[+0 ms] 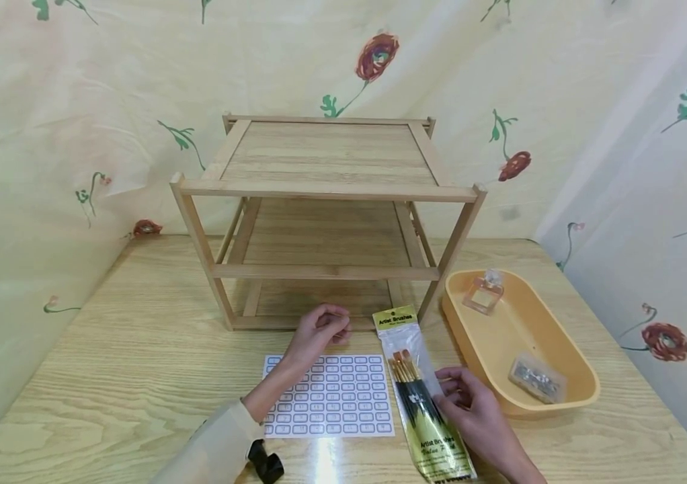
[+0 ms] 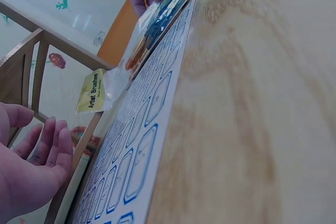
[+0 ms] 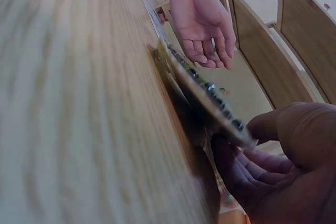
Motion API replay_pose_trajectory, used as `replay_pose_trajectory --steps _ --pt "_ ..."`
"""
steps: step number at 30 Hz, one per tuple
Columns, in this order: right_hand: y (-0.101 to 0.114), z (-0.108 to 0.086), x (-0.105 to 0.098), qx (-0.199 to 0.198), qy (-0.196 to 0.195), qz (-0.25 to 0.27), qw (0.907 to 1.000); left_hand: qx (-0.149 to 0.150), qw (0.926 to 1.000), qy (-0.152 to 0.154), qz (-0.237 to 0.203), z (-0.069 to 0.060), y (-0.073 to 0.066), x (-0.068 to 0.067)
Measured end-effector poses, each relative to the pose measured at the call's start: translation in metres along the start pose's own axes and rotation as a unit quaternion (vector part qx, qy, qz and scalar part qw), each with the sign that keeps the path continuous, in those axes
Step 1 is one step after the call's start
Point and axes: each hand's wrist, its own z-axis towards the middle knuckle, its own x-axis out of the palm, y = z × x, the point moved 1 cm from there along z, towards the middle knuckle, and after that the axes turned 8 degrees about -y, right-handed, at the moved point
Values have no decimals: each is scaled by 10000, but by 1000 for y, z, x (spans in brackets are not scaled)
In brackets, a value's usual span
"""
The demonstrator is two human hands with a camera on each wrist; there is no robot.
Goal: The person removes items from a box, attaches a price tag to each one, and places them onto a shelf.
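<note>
A clear packet of artist brushes [image 1: 416,396] with a yellow header lies slanted on the table, partly over the right edge of a white sheet of blue-framed labels [image 1: 343,396]. At the packet's right edge my right hand [image 1: 470,410] pinches it; the right wrist view has the thumb on one face, fingers [image 3: 236,171] behind, and that edge tipped up off the table. My left hand [image 1: 319,333] hovers over the top of the label sheet, holding nothing, its fingers [image 2: 50,142] loosely bent.
Behind the hands stands a three-tier wooden rack [image 1: 331,195]. To the right, a yellow tray [image 1: 525,323] contains a perfume bottle [image 1: 484,294] and a small clear box of metal pieces [image 1: 538,378]. Flowered cloth [image 1: 295,60] surrounds the wooden table [image 1: 126,363].
</note>
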Motion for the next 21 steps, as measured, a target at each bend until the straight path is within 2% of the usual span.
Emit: replay_pose_trajectory --steps 10,21 --pt "1 -1 1 173 -201 -215 9994 18 10000 -9 21 -1 -2 1" --pt "1 -4 2 -39 -346 -306 9989 24 10000 15 -15 0 -1 1"
